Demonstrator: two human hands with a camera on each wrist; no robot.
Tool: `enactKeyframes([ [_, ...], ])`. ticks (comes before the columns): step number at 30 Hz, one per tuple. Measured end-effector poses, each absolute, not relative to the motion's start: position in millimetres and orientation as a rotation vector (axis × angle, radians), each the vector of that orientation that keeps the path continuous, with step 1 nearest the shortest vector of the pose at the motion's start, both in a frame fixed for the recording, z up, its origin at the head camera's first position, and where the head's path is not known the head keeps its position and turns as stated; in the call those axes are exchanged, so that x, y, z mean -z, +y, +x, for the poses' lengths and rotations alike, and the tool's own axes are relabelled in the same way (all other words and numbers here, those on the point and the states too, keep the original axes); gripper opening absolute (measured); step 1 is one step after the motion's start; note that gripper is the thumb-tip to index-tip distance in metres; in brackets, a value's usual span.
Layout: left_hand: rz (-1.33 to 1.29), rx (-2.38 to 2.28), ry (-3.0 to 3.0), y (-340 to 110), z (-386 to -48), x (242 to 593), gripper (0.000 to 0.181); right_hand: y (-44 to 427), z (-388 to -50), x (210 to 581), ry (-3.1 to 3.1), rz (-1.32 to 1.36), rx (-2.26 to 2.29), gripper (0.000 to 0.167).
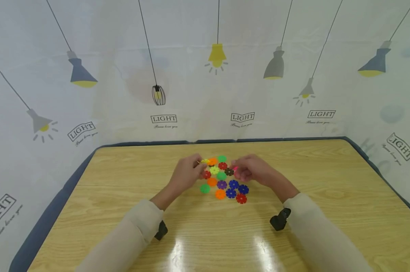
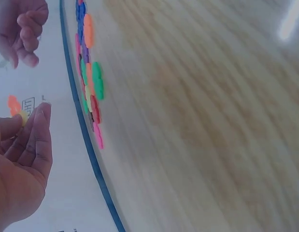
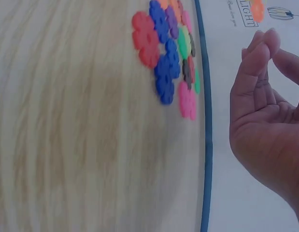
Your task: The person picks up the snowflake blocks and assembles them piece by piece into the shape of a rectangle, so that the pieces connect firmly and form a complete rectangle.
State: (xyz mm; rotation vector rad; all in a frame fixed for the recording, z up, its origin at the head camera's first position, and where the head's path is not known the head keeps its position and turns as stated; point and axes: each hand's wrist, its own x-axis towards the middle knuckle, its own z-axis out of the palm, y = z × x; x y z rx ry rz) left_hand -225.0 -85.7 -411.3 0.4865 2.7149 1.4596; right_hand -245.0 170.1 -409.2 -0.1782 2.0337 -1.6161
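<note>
My left hand (image 1: 187, 172) pinches a yellow notched plastic disc (image 2: 24, 117) between thumb and fingers, above the table. An orange disc (image 2: 14, 104) sits against the yellow one and seems joined to it; the exact joint is too small to make out. Across from it, my right hand (image 1: 256, 169) hovers over the right side of the spread discs, fingers loosely bent. In the right wrist view that hand (image 3: 265, 96) shows no disc between its fingers. Below the hands lie flat discs, among them a purple disc (image 1: 222, 184), a red disc (image 1: 241, 198) and a green disc (image 1: 205, 188).
The discs lie close together on a wood-grain table (image 1: 123, 181). Behind it hangs a white backdrop (image 1: 191, 75) printed with lamps, meeting the table along a dark edge. A black wrist camera (image 1: 280, 219) sits at the right cuff.
</note>
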Motion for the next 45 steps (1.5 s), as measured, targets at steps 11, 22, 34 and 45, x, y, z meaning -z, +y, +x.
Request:
enactKeyframes([
  [11, 0.373, -1.451, 2.716, -98, -224, 419, 0.012, 192, -241, 421, 2.112, -0.142, 1.520, 0.034],
  [22, 0.312, -1.456, 2.710, -105, -221, 425, 0.012, 200, -229, 439, 2.160, -0.166, 1.334, 0.028],
  [34, 0.355, -1.478, 2.686, -100, -220, 425, 0.012, 199, -227, 438, 2.214, -0.225, 1.175, 0.027],
  [45, 0.286, -1.600, 2.546, -97, -221, 423, 0.018, 196, -237, 430, 2.272, -0.263, 1.082, 0.016],
])
